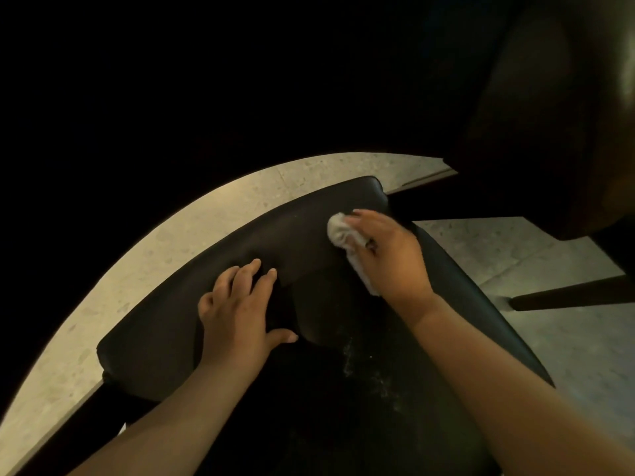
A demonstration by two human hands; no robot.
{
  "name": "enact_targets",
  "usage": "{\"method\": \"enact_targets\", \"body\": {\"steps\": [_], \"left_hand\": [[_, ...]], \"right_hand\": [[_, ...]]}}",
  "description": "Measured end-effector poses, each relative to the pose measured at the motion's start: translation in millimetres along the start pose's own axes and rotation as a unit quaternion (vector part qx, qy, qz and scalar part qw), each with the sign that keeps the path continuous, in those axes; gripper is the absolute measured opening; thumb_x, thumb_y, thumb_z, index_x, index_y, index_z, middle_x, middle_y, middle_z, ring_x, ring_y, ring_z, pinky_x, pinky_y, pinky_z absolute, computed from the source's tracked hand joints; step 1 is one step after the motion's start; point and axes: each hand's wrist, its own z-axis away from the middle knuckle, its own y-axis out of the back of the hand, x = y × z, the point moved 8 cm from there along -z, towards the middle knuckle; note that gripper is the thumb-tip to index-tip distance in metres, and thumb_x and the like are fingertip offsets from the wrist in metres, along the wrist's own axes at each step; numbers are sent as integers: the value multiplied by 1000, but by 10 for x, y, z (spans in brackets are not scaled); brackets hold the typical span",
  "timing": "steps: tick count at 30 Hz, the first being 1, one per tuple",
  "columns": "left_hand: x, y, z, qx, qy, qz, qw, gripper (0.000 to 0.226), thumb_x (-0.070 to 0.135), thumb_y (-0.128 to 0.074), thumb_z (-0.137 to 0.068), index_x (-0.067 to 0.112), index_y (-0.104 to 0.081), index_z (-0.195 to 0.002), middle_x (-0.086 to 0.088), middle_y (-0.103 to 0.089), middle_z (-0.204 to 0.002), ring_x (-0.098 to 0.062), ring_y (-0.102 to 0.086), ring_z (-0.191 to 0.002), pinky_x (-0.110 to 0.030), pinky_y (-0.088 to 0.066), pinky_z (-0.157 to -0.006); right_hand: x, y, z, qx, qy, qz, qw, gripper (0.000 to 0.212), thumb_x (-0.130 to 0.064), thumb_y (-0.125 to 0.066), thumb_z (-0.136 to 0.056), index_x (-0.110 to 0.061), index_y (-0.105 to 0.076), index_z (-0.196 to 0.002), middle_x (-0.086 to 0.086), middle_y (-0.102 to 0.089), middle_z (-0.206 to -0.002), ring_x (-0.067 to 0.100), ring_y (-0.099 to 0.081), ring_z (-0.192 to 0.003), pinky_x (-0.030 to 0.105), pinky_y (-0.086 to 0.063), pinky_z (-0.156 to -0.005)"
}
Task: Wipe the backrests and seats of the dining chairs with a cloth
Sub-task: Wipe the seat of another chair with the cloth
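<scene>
Cloth (338, 233) in right hand (388, 249) — on chair (154, 338)

cloth (339, 232) on backrest (292, 235) — right, seat (378, 400) nearer

I read this as a dining area, dim and indoors. Dark padded chair (240, 242) with leather-like upholstery, speckled terrazzo floor (192, 214) under it, a slanted wooden leg (567, 297) at right, bulky dark wooden furniture (549, 132) top right. Home or restaurant — can't tell.
</scene>
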Motion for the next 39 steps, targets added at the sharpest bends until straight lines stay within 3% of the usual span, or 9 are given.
{"method": "enact_targets", "body": {"steps": [4, 9, 15, 18, 22, 25, 30, 35, 39], "left_hand": [[-5, -12, 5, 3, -2, 10, 1000, 99, 64, -70, -71, 37, -20, -151, 10, -7, -159, -19, -3, -145, -45, -18, -113], [-29, -47, -10, 4, -2, 10, 1000, 100, 65, -70, -70, 38, -19, -151, 11, -6, -159, -19, -1, -145, -45, -17, -113], [-24, -48, -9, 8, -2, 20, 1000, 99, 64, -71, -70, 38, -20, -150, 12, -5, -158, -18, 0, -143, -45, -16, -113], [-32, -48, -8, 4, -3, 21, 1000, 99, 64, -71, -70, 38, -19, -151, 11, -5, -159, -18, 0, -145, -45, -16, -113], [-32, -46, 3, 5, -6, 21, 1000, 100, 65, -70, -70, 38, -19, -151, 11, -5, -159, -19, 0, -145, -44, -15, -113], [-36, -46, 4, 3, -7, 18, 1000, 101, 67, -69, -70, 38, -18, -151, 10, -4, -160, -19, 0, -146, -45, -15, -113], [-49, -36, 7, 6, -11, 22, 1000, 100, 66, -70, -70, 38, -19, -151, 10, -5, -160, -20, 0, -146, -45, -15, -113], [-28, -25, 4, 13, -12, 23, 1000, 99, 65, -70, -69, 38, -21, -151, 10, -7, -160, -19, -2, -145, -44, -17, -112], [-62, -25, 27, 24, -17, 27, 999, 99, 67, -69, -69, 38, -21, -151, 12, -6, -160, -17, -1, -145, -43, -15, -111]], "right_hand": [[135, 226, -499, 93, -70, 28, 993, 25, -15, -62, -91, -15, -60, -116, 2, -53, -119, 8, -49, -94, 10, -33, -73], [217, -17, -750, 122, -164, 10, 979, 12, -17, -57, -95, -10, -66, -101, 2, -56, -104, 16, -57, -91, 26, -48, -82], [5, -196, -467, 42, -76, -20, 996, 24, -11, -63, -91, -17, -69, -113, -1, -63, -123, 10, -57, -107, 25, -43, -100], [-72, -220, -358, -23, -36, -13, 999, 22, -14, -66, -90, -22, -71, -109, -5, -68, -112, 3, -58, -96, 20, -43, -94], [-176, -193, -602, 36, -61, -85, 994, 25, -24, -66, -90, -20, -68, -114, -2, -64, -117, 8, -56, -103, 25, -44, -95], [-395, -493, -705, -13, -53, -63, 997, 34, -42, -63, -89, -19, -68, -114, -4, -62, -116, 8, -52, -103, 25, -40, -89], [-414, -518, -532, -45, -16, -69, 996, 21, -26, -63, -92, -21, -72, -110, -7, -65, -120, 5, -57, -109, 27, -43, -102], [-367, -477, -279, -132, -11, -100, 986, 16, -20, -66, -89, -26, -74, -102, -14, -68, -106, -10, -57, -90, 11, -45, -89], [-412, -268, -531, -34, -39, -158, 986, 18, -19, -63, -92, -23, -71, -107, -18, -63, -99, -15, -56, -85, -5, -38, -73]]}}
